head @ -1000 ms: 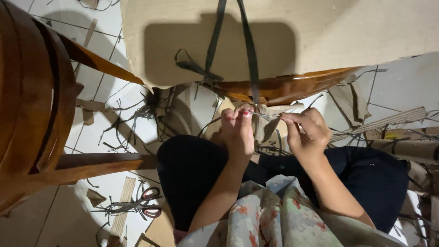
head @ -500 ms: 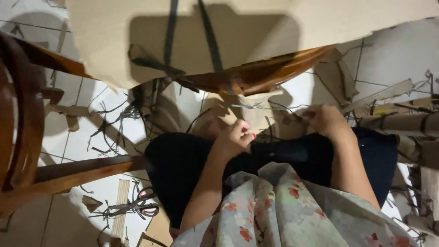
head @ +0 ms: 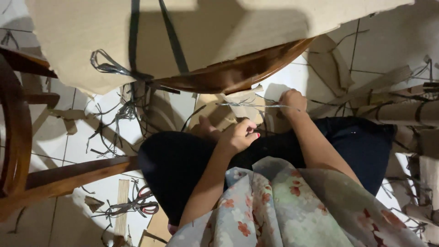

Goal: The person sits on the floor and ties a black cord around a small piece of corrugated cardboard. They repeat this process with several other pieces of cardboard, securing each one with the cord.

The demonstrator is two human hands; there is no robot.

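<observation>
Two hands — left hand [head: 238, 135], right hand [head: 292, 99] — each pinching thin strand [head: 256, 105].

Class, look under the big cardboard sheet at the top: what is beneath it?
A curved brown wooden chair rim shows beneath the cardboard sheet, with dark straps dangling off the edge. The rest of the chair is covered.

Scissors [head: 139, 206] on tiled floor [head: 68, 142], wooden chair [head: 18, 137]

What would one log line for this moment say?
left hand: pinching thin strand | right hand: gripping strand's other end | scissors: on floor
</observation>
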